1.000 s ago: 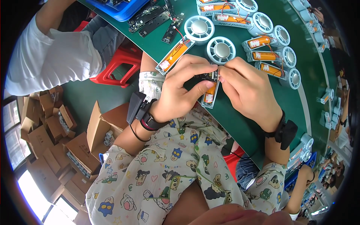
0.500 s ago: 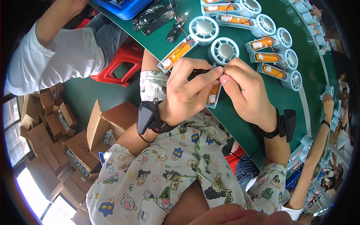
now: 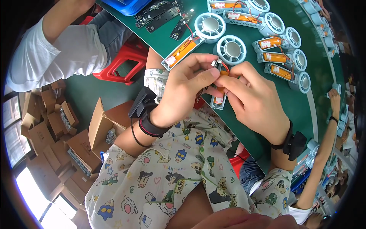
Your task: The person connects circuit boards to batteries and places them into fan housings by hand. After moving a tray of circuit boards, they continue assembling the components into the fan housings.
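Note:
My left hand [image 3: 185,89] is closed on a narrow black circuit board [image 3: 218,65], whose end with a small white connector sticks out past the thumb. Beside it my right hand [image 3: 257,101] pinches its fingers together close to the board; what lies between its fingertips is hidden. Red wires [image 3: 225,68] curve up between the two hands. Under the fingers lies a pale blue handheld fan [image 3: 231,50], its round head away from me and its open handle toward me. An orange battery [image 3: 220,94] shows in that handle, partly covered by my hands.
Another open fan [image 3: 209,25] lies to the left, and several more with orange batteries [image 3: 275,57] rest at the right. Loose circuit boards [image 3: 162,20] and a blue tray [image 3: 124,7] are at the far left. Co-workers sit on both sides; cardboard boxes [image 3: 45,140] fill the left floor.
My left hand has turned, so the board's connector end now shows upright by the fan head. My right fingers have moved slightly down and left, away from the earlier fingertip-to-fingertip pinch.

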